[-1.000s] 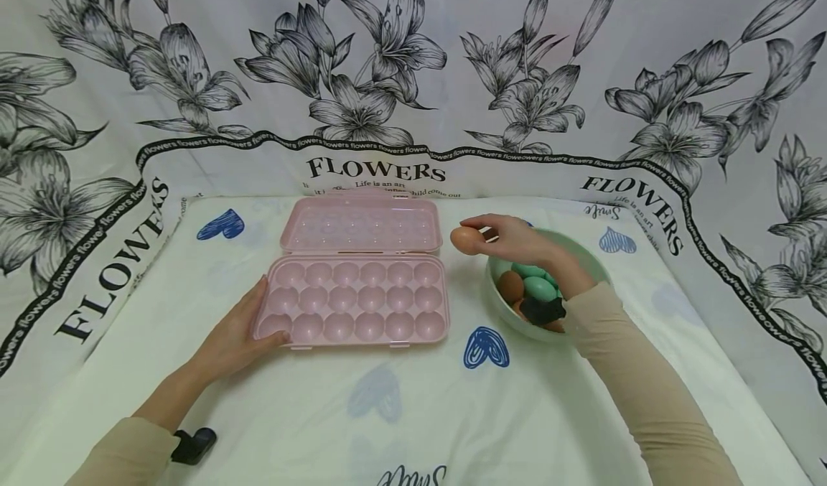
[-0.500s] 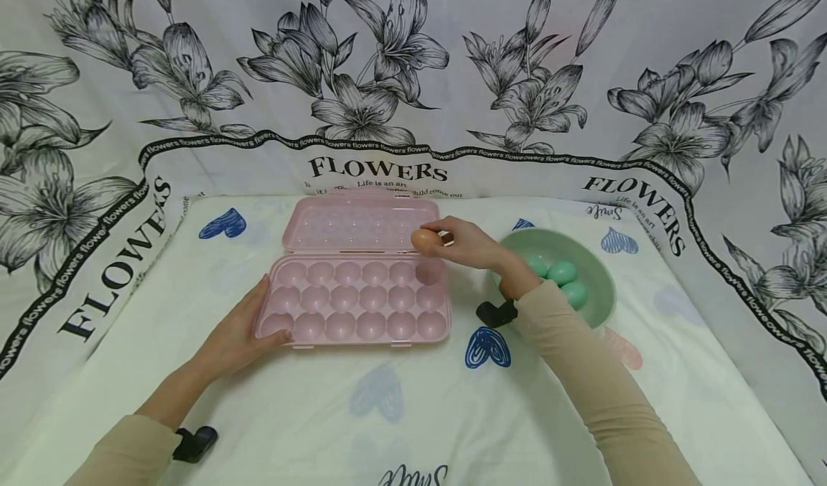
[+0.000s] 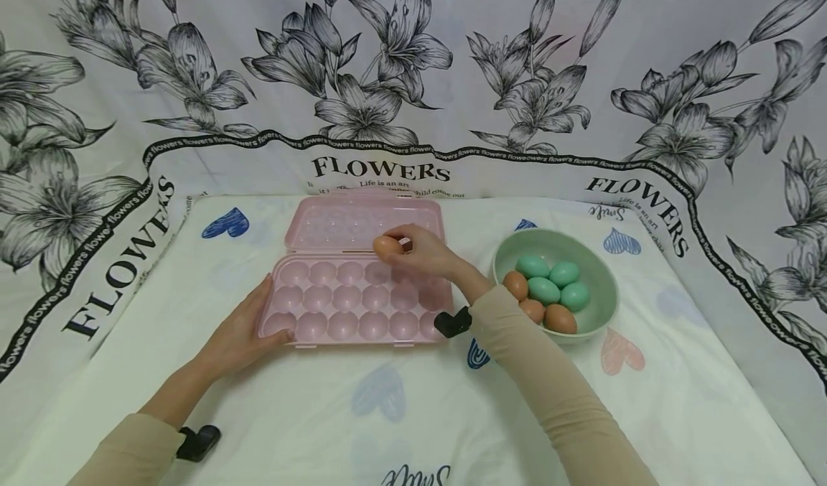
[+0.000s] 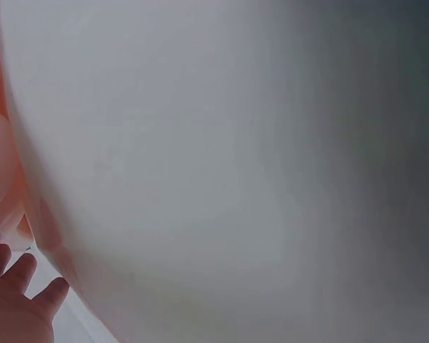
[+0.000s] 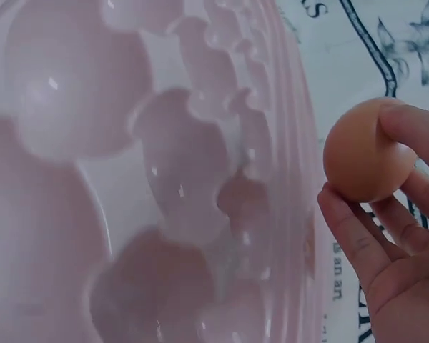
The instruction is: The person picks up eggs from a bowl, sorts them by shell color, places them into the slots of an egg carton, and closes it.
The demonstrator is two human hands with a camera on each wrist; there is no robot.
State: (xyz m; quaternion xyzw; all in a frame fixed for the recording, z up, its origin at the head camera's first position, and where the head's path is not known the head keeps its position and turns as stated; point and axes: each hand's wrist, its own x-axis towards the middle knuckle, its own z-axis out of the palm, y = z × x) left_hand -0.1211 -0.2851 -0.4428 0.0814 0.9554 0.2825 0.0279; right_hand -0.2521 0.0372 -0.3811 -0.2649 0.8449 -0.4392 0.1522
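A brown egg (image 3: pixel 388 247) is pinched between the thumb and fingers of my right hand (image 3: pixel 423 251). In the head view it hovers over the back row of a pink egg box (image 3: pixel 345 299), near the hinge. The right wrist view shows the egg (image 5: pixel 361 153) above the cups, not touching them. My left hand (image 3: pixel 242 328) grips the near left corner of the box, its thumb over the front edge and its fingers along the left side. No egg shows in the visible cups; my right hand hides some at the back right.
A green bowl (image 3: pixel 601 306) stands right of the box, holding several green eggs (image 3: pixel 544 291) and brown eggs (image 3: pixel 560 319). The box's lid (image 3: pixel 336 224) is folded back. A white cloth with printed hearts (image 3: pixel 377 393) covers the table, and a flowered curtain (image 3: pixel 504 113) hangs behind.
My right hand has carried the brown egg leftward from beside the bowl to over the box's back row. The left hand keeps its place on the box.
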